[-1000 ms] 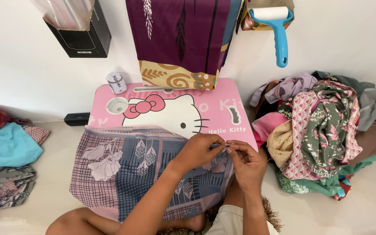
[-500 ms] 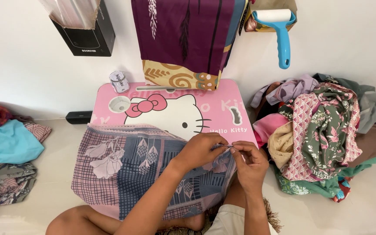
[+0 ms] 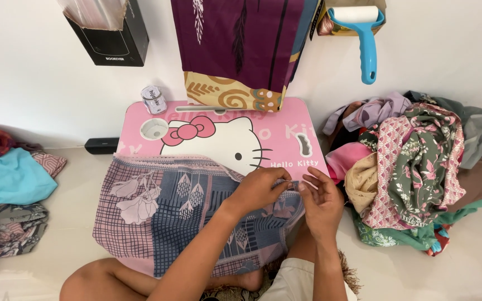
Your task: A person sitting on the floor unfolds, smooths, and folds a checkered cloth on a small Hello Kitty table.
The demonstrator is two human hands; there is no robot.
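Patchwork cloth (image 3: pixel 157 223) in pink and blue lies draped over the near half of the pink bench (image 3: pixel 285 131), as it did a moment ago. Both hands have barely moved: left hand (image 3: pixel 260 189) and right hand (image 3: pixel 322 198) pinch its edge at three o'clock. A small jar (image 3: pixel 154 100) stands at eleven o'clock, contents unclear.

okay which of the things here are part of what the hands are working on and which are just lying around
In use: left hand, right hand, patterned cloth, pink lap table.

Lying about: clothes pile, lint roller, turquoise cloth, small jar, black box.
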